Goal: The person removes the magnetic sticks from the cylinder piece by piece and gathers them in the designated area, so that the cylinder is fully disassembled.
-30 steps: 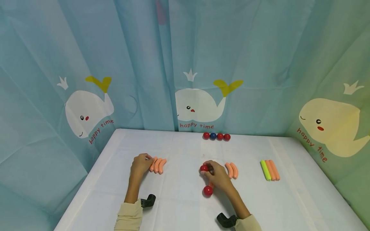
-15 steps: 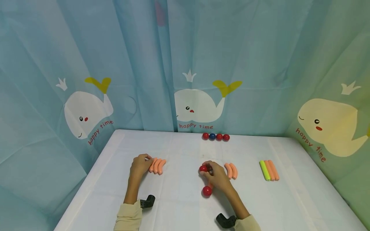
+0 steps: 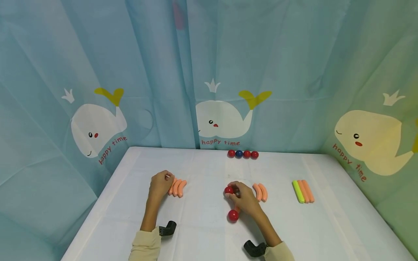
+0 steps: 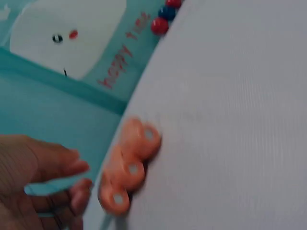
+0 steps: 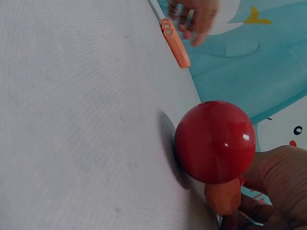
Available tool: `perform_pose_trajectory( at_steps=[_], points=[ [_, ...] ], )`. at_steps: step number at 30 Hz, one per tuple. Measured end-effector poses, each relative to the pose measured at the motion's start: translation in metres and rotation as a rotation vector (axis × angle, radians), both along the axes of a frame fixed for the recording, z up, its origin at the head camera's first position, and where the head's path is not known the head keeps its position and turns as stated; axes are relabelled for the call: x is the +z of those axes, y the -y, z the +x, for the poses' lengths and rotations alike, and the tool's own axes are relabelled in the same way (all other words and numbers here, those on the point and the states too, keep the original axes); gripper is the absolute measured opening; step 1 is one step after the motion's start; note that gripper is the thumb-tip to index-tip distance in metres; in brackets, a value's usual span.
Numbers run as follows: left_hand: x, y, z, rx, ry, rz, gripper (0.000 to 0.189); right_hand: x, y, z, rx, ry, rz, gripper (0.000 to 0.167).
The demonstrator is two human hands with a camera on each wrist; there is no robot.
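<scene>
Three curved orange rods point(image 3: 175, 188) lie side by side on the white table. Just left of them, my left hand point(image 3: 160, 184) is raised with loosely bent fingers. The left wrist view shows a gap between its fingertips point(image 4: 81, 167) and the rods' round ends point(image 4: 133, 168), and nothing held. Around the far red ball point(image 3: 229, 190), my right hand point(image 3: 245, 197) curls thumb and fingers. An orange rod point(image 5: 223, 197) runs from there to a near red ball point(image 5: 215, 142); the hand hides part of this rod.
Two curved orange rods point(image 3: 259, 192) lie right of my right hand. Farther right are a straight lime rod point(image 3: 298, 191) and two straight orange rods point(image 3: 306, 191). Along the back edge stand several red balls point(image 3: 247, 154) with a blue ball point(image 3: 239, 154) among them. A whale-print curtain point(image 3: 277, 47) encloses the table.
My left hand has lifted slightly up and away from the leftmost curved orange rod. The right hand keeps its hold on the far red ball in the same place.
</scene>
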State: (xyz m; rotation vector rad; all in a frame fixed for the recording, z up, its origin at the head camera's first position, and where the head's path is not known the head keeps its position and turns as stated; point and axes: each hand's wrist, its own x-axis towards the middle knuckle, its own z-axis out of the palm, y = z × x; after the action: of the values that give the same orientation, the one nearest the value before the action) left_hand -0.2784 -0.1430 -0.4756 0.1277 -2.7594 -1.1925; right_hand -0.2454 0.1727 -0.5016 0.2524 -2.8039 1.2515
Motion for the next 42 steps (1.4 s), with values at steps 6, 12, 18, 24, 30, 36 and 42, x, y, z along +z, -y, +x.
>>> perform_pose_trajectory(
  at_steps=[6,12,18,24,30,36,42],
  points=[
    [0.014,-0.029,0.003,-0.187,-0.170,0.111,0.015,0.002,0.000,-0.001,0.005,0.004,-0.008,0.038],
    [0.011,-0.062,0.009,-0.410,-0.173,0.101,0.012,0.004,0.000,-0.002,0.023,0.013,-0.019,0.039],
    [0.000,-0.085,0.014,-0.564,-0.098,0.070,0.014,0.009,-0.002,-0.001,0.023,0.048,-0.020,0.039],
    [-0.009,-0.099,0.019,-0.619,-0.048,0.031,0.015,0.017,-0.003,0.001,0.018,0.071,0.038,0.032],
    [-0.020,-0.104,0.020,-0.646,-0.014,0.023,0.017,0.021,-0.004,0.005,0.020,0.076,0.108,0.025],
    [-0.024,-0.105,0.019,-0.637,-0.021,0.038,0.017,0.022,-0.005,0.008,0.011,0.088,0.159,0.019],
    [-0.024,-0.108,0.021,-0.633,-0.029,0.056,0.018,0.021,-0.006,0.010,0.010,0.073,0.175,0.019]
  ],
)
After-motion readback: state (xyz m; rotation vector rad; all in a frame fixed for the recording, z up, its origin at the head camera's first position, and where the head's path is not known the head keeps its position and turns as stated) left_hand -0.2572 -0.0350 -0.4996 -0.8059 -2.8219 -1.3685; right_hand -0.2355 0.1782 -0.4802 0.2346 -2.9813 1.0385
